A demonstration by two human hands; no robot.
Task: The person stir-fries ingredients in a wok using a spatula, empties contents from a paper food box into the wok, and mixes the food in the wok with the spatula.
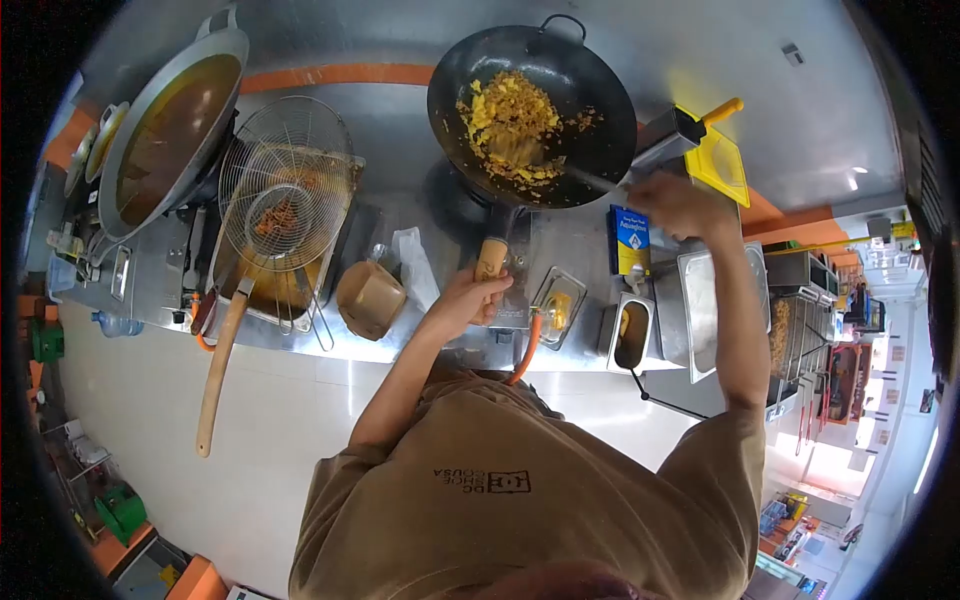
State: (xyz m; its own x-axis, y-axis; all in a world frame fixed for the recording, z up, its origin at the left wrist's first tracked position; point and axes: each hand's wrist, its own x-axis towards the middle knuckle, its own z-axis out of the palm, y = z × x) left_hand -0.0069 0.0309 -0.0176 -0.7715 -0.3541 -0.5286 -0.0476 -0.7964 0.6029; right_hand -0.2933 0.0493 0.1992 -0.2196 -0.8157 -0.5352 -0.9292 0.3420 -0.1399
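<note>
Near the middle of the head view, my left hand (468,306) is closed round the wooden handle (491,258) of a black wok (595,85). Fried rice with yellow egg (513,112) lies in the wok, mostly on its left side. My right hand (682,205) grips a metal spatula (597,181) that reaches over the wok's right rim into the rice. The spatula's head is smeared by motion. Below my right hand stands a blue and yellow packet (631,240).
To the left, a wire strainer (285,180) with a long wooden handle lies over a tray, beside a large pan of brown liquid (180,130). A cardboard box (370,299), a glass dish (556,305) and metal containers (628,330) line the counter's near edge. A yellow tray (720,165) stands right.
</note>
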